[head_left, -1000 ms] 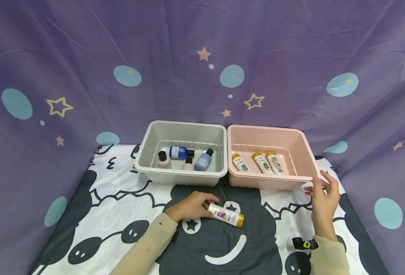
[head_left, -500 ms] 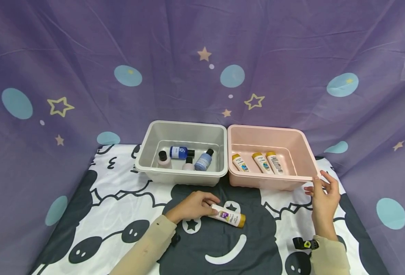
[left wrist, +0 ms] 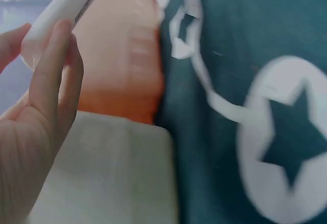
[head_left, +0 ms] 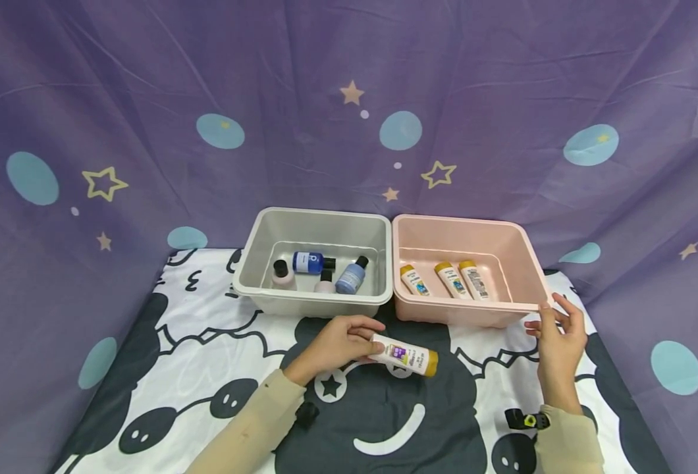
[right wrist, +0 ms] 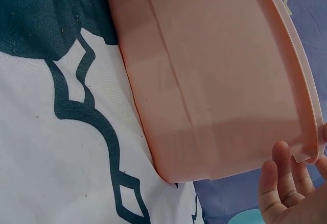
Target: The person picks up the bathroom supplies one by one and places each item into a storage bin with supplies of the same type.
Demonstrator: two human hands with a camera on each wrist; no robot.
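My left hand (head_left: 344,343) pinches a white squeeze tube (head_left: 405,355) with a gold cap and a purple label patch. It grips the crimped end, so the cap points right, above the dark part of the cloth. In the left wrist view the tube (left wrist: 64,17) rises between thumb and fingers. At the front right corner of the pink bin (head_left: 473,315), my right hand (head_left: 559,345) pinches the rim. Seen from the right wrist, the fingers (right wrist: 281,173) reach that corner from below. Inside the pink bin lie several similar tubes (head_left: 452,280) with gold caps.
A grey bin (head_left: 313,304) stands left of the pink one, side by side with it. It holds several black-capped bottles, among them a dark blue bottle (head_left: 309,263) and a light blue bottle (head_left: 351,278). Behind both bins hangs a purple curtain (head_left: 301,131). Cartoon cloth (head_left: 218,355) covers the table.
My left hand has lifted the tube from the cloth and carried it slightly right and toward the bins. The right hand stays at the pink bin's corner.
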